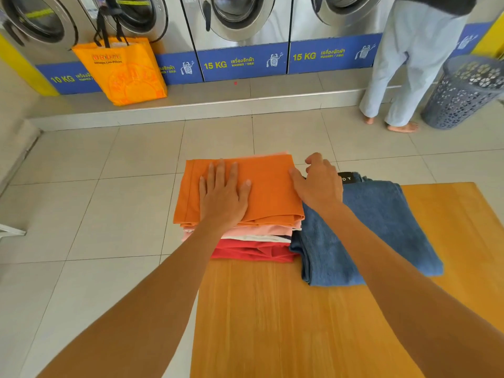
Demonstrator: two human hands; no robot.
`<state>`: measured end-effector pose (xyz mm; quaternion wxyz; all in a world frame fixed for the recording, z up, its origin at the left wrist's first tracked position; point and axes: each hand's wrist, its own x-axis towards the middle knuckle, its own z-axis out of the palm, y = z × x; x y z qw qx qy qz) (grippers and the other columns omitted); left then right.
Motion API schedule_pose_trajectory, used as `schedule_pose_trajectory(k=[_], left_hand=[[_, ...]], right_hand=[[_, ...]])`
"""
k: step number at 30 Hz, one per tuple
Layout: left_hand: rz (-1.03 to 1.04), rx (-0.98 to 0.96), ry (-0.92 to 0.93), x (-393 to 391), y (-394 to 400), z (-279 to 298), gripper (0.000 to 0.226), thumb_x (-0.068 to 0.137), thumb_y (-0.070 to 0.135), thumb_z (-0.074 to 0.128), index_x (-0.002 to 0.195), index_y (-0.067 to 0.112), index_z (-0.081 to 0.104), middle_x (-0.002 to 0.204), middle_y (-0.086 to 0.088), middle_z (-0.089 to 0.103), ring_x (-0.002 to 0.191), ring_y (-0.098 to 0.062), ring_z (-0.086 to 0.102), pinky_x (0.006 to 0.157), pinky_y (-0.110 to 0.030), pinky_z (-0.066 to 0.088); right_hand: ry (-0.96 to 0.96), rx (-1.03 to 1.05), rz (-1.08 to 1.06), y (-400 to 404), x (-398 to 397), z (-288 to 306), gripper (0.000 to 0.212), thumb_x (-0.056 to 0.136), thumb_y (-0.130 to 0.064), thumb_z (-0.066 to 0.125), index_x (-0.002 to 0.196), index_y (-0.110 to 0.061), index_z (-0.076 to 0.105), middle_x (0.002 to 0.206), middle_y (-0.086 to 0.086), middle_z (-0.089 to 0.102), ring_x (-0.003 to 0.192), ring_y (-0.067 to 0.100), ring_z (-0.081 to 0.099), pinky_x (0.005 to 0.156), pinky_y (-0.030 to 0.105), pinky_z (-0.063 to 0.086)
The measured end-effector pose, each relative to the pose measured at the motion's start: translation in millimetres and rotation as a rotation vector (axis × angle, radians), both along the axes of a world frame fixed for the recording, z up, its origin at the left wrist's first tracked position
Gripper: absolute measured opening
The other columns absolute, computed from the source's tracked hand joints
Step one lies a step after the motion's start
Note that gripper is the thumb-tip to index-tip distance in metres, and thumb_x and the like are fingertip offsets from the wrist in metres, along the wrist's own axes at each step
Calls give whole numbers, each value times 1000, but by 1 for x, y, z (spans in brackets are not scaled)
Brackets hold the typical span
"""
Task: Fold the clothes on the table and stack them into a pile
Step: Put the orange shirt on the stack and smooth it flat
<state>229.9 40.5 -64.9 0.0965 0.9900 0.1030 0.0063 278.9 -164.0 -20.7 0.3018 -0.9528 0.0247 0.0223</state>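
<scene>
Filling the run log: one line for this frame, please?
left hand: flat on orange garment | right hand: fingers curled at its right edge | pile: orange on top | blue towel: beside pile

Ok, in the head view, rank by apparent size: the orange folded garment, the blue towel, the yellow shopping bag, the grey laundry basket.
1. blue towel
2. orange folded garment
3. yellow shopping bag and grey laundry basket: look alike, both farther away and the basket cropped, so unranked.

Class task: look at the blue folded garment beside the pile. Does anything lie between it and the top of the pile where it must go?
Yes: the left hand lies flat on the orange garment topping the pile, and the right hand rests at its right edge, over the blue garment. Nothing else visible blocks the way.
</scene>
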Motion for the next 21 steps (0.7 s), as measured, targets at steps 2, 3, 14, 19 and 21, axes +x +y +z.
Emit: schedule_pose_trajectory(k=[2,3,14,19,21], left_hand=[[-2,-6,-14,0,1,-2,71,96,65,7,158,28,7,166,-3,1,153,-26,-5,122,-49,-2],[-1,-5,-21,-1,1,-3,71,96,65,7,158,29,7,166,-3,1,153,-26,-5,122,-49,-2],[8,12,-35,1,2,-9,67,99,60,7,158,28,9,166,-4,5,153,-27,0,122,-50,1],[7,12,-30,0,3,-8,67,99,60,8,158,27,9,166,-4,4,153,-27,-2,122,-50,-1],[7,9,-32,0,3,-8,67,99,60,7,158,27,8,166,-4,4,153,-27,-2,122,-49,-1]], right_hand=[[-13,125,-72,2,-18,12,36,92,-46,58,115,-18,54,105,1,66,99,26,62,83,45,52],[51,157,-79,4,-28,16,35,91,-47,59,112,-19,55,103,-2,66,97,24,62,82,43,53],[226,236,-95,3,-46,9,24,86,-40,67,96,-19,60,89,-3,63,90,23,64,76,40,54],[282,264,12,-1,-48,7,31,92,-46,61,91,-15,59,81,-6,59,80,17,61,76,40,52],[351,268,120,-4,-50,-1,33,96,-49,56,90,-16,59,84,0,63,78,18,63,73,38,54]])
